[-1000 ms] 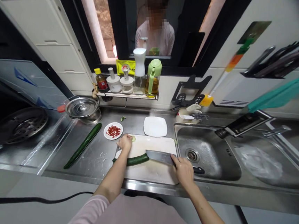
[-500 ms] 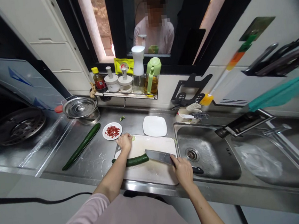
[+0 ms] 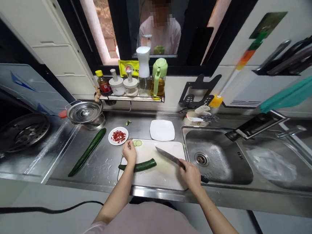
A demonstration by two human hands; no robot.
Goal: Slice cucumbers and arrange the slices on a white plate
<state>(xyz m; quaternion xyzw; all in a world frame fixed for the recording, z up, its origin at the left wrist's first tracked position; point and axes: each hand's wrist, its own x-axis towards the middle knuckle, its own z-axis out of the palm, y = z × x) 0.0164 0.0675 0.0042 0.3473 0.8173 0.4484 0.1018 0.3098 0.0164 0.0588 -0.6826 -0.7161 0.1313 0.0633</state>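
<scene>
A steel counter (image 3: 95,173) below a dark window (image 3: 122,32) bears the cutting board (image 3: 145,152), a sink (image 3: 220,162) to its right. Across the board a cucumber (image 3: 145,165) lies left to right, blunt end rightward. The right hand (image 3: 189,172) grasps a knife (image 3: 169,155) angled toward the board's far left. At the board's far-left corner, the left hand (image 3: 128,151) curls beside pale slices (image 3: 138,143); whether it grips anything, I cannot tell.

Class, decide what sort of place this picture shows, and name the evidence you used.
Most likely a kitchen: there is a metal sink set into the counter, a shelf of seasoning containers, and a cutting board with a cucumber on it.
</scene>
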